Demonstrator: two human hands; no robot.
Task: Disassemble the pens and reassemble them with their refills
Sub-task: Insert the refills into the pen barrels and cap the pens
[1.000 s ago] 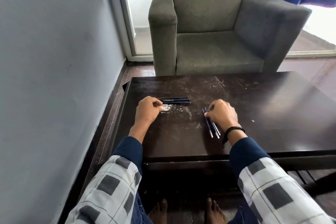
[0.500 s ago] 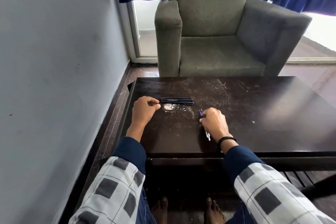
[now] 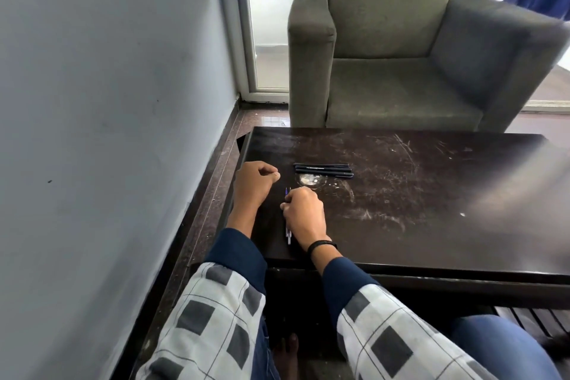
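My right hand [image 3: 303, 213] lies curled over the thin refills [image 3: 288, 233] near the table's [image 3: 431, 194] front-left edge, fingers closed on them, their ends poking out either side. My left hand [image 3: 254, 180] rests beside it in a loose empty fist. The black pen barrels [image 3: 323, 169] lie bunched just beyond.
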